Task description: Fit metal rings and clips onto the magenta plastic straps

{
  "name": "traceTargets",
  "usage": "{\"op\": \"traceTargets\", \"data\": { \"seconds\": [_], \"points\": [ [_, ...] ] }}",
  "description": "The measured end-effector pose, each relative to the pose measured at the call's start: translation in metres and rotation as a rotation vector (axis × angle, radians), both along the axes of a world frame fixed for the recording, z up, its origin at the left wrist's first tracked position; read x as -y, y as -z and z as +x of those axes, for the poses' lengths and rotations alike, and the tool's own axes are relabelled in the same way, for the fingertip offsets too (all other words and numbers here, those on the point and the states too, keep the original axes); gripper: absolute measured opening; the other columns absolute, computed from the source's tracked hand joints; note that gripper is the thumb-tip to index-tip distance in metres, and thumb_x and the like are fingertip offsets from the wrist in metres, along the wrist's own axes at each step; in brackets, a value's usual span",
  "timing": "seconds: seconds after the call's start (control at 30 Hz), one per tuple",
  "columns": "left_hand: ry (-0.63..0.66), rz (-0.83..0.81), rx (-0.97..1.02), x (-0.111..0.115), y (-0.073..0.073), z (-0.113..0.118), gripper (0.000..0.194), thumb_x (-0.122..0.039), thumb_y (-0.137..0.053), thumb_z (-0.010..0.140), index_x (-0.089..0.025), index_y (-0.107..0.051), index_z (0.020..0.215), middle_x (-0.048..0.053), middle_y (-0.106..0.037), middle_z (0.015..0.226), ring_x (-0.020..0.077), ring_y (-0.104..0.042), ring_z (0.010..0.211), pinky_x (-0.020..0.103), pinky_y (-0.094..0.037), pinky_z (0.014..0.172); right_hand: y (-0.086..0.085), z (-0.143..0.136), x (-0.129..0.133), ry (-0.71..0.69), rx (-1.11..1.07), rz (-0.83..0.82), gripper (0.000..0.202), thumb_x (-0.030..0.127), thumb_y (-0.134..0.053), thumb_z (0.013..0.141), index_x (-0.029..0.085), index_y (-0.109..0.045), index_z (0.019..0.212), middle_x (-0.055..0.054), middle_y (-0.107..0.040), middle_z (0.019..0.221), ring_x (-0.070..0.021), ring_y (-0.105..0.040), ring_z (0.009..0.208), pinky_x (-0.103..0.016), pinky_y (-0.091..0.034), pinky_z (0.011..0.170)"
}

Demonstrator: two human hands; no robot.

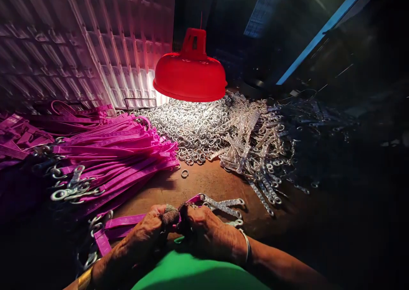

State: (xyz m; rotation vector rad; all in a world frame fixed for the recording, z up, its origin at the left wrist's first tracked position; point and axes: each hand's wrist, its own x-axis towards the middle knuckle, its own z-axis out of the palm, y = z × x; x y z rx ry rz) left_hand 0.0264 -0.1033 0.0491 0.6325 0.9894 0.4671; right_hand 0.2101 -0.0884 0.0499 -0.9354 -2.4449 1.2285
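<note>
My left hand (pixel 153 226) and my right hand (pixel 207 230) meet at the table's near edge, fingers closed around a magenta strap (pixel 194 199). Dark coverings wrap some fingertips. Beside my right hand, several silvery metal links (pixel 223 207) stick out to the right, by the strap's end. Another magenta strap piece (pixel 123 222) with metal rings lies behind my left wrist. The exact grip between the fingers is partly hidden in shadow.
A red lamp (pixel 191 79) hangs over a heap of metal rings (pixel 191 128). Magenta straps (pixel 121 153) are piled left, metal links (pixel 262 153) right. One loose ring (pixel 184 173) lies on the wooden table (pixel 204 179). Green cloth (pixel 198 273) is nearest me.
</note>
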Motion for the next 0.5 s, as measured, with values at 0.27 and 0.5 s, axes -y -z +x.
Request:
{"op": "traceTargets", "data": {
  "seconds": [0.27, 0.5],
  "points": [
    [0.114, -0.015, 0.114, -0.005, -0.014, -0.014, 0.045, -0.052, -0.068, 0.069, -0.019, -0.039, 0.06, -0.009, -0.026, 0.047, 0.0039, -0.018, 0.041, 0.024, -0.009, 0.04, -0.023, 0.013, -0.007, -0.138, -0.061, -0.086, 0.021, 0.024, -0.043, 0.089, 0.016, -0.055, 0.105, -0.008, -0.06, 0.089, -0.0183, -0.055, 0.087, -0.03, -0.045, 0.082],
    [0.141, 0.045, 0.059, 0.002, -0.027, -0.012, 0.045, -0.055, -0.062, 0.074, -0.017, -0.042, 0.059, -0.008, -0.028, 0.047, 0.0039, -0.019, 0.043, 0.025, -0.009, 0.043, -0.016, 0.007, 0.016, -0.058, 0.096, 0.138, 0.012, 0.017, -0.041, 0.083, 0.013, -0.046, 0.093, -0.001, -0.05, 0.065, -0.0113, -0.034, 0.05, -0.026, -0.024, 0.046]
  ]
}}
